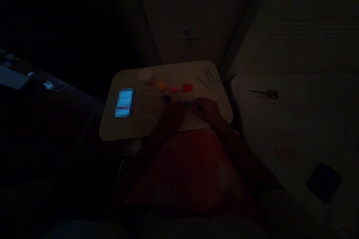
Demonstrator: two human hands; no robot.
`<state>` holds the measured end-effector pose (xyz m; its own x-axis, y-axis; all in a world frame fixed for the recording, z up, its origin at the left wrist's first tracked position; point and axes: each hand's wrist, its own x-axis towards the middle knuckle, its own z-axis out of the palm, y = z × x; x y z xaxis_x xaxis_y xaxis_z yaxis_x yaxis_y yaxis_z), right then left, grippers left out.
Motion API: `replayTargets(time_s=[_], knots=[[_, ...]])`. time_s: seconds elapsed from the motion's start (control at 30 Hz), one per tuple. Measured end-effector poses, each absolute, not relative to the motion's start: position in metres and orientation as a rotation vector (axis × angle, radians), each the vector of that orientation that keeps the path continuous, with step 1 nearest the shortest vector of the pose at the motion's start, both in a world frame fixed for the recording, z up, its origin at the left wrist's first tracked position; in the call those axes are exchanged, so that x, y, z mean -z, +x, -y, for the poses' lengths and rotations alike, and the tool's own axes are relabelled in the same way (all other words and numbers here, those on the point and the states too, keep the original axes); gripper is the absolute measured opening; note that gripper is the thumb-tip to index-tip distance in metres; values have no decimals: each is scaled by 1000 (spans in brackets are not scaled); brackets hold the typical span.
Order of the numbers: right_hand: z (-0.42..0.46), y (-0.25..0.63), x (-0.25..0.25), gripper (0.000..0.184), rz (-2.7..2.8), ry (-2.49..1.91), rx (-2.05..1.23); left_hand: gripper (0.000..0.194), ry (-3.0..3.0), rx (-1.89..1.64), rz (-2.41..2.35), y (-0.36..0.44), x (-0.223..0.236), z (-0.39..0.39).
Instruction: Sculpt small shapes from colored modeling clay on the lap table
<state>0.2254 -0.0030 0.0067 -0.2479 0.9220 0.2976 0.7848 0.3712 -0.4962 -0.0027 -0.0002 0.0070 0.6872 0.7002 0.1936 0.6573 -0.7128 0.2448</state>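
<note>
Left hand (171, 115) and right hand (204, 109) nearly meeting, both curled over small green piece (186, 104) on wooden counter (134, 127); dim light, grip unclear; red clay lump (187, 88) just beyond.

Phone (124, 102) on the desk (110, 129) — screen pixelated, lit. Scissors (263, 93) and a dark blue square object (324, 182) on the bed (283, 127) — wall socket (189, 33) behind, cable hanging.

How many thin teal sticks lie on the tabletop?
3, at the far right of the wooden tabletop: one stick lying apart, two more sticks side by side. Light is dim; others may be hidden.
</note>
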Motion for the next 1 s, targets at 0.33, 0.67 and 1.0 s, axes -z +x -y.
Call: replayTargets(time_s=[0.33, 0.67, 1.0], knots=[[2, 226, -6, 19, 2064, -1458, -345, 55, 2720, -439, -1116, -2, -8, 1], [2, 227, -4, 20, 2053, -1450, -332, 55, 2724, -412, -1121, -2, -7, 1], [-2, 226, -2, 15, 2054, -1491, -342, 59, 2702, -440, -1123, -1, -6, 1]])
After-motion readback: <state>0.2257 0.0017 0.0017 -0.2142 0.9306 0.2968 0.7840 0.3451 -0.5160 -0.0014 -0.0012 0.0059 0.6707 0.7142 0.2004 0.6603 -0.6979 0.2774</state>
